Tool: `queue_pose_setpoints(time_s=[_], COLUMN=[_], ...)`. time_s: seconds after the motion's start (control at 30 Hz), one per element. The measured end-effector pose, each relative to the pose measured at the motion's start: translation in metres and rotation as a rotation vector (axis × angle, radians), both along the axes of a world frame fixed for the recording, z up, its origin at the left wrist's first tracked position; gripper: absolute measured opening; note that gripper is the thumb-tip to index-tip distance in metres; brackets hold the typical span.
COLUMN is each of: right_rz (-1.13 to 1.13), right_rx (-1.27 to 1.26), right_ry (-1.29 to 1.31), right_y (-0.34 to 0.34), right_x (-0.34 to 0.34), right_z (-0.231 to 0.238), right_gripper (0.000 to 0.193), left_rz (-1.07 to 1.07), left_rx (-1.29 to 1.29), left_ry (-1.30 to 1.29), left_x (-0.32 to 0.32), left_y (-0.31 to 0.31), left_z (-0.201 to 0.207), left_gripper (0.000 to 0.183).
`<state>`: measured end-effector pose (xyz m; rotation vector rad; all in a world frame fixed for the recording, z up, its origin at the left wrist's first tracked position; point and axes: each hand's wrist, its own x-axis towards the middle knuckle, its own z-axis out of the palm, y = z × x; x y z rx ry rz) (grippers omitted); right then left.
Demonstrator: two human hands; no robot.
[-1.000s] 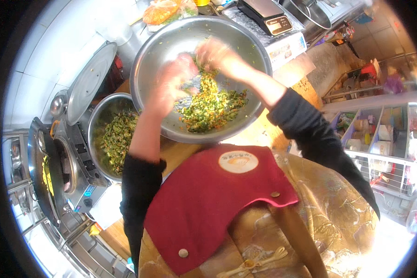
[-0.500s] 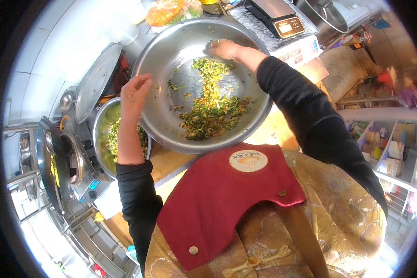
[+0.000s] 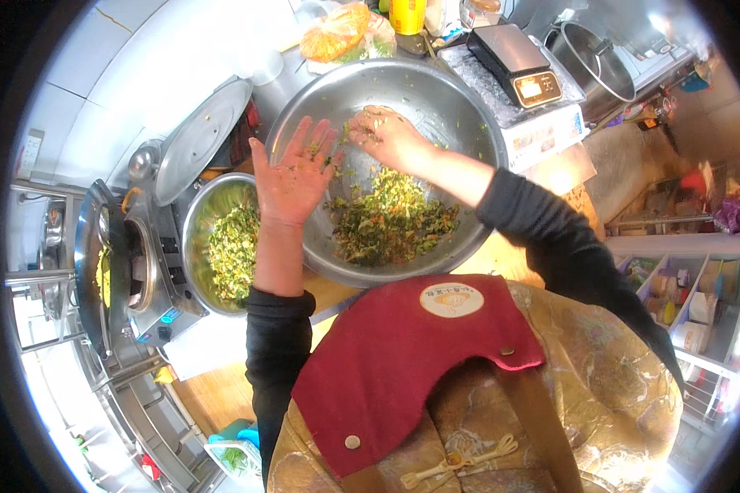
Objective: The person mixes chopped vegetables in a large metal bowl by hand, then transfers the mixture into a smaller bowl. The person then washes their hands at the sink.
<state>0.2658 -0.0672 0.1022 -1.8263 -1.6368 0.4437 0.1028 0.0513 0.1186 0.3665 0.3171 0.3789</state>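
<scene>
A large steel bowl (image 3: pixel 481 131) holds a chopped vegetable mix (image 3: pixel 399 218), green with orange and yellow bits, heaped on its near side. My left hand (image 3: pixel 296 181) is held over the bowl's left rim, palm up and fingers spread, with small bits stuck to the skin. Opposite it, above the far part of the bowl, my right hand (image 3: pixel 389 140) has its fingers stretched toward the left one, with scraps clinging to them. Neither hand grips anything. The fingertips come close together but seem apart.
Left of the large bowl stands a smaller steel bowl (image 3: pixel 191 226) of similar chopped mix (image 3: pixel 237 251). A round lid (image 3: pixel 205 140) leans behind it, near a wok (image 3: pixel 90 271). A digital scale (image 3: pixel 514 62) and a deep pot (image 3: pixel 592 70) stand at the back right. Bagged orange food (image 3: pixel 335 34) lies behind.
My left hand has turned palm up with fingers spread and moved right. My right hand has left the bowl's far wall and come toward the left. The mix is more gathered on the near side.
</scene>
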Motion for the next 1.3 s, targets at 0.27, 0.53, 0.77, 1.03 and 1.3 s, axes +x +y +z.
queue_pose_setpoints(time_s=[0.27, 0.53, 0.77, 1.03, 1.3], right_rz=[-0.118, -0.207, -0.101, -0.309, -0.217], right_rx=[0.348, -0.162, 0.121, -0.124, -0.157], right_ry=[-0.308, 0.115, 0.667, -0.28, 1.707], right_y=[-0.006, -0.047, -0.037, -0.055, -0.022], right_x=[-0.027, 0.055, -0.004, 0.035, -0.039], right_z=[-0.005, -0.044, -0.009, -0.025, -0.028], right_gripper=[0.021, 0.025, 0.017, 0.032, 0.017], left_rz=[-0.181, -0.465, -0.421, -0.318, -0.161], left_rx=[-0.037, 0.231, 0.238, 0.116, 0.011], left_ry=[-0.037, 0.001, 0.178, -0.015, -0.245], left_x=[0.023, 0.018, 0.031, 0.008, 0.036], left_y=[-0.032, -0.027, -0.033, -0.029, -0.043], left_z=[0.01, 0.003, -0.02, 0.015, 0.01], left_gripper=[0.103, 0.098, 0.105, 0.107, 0.099])
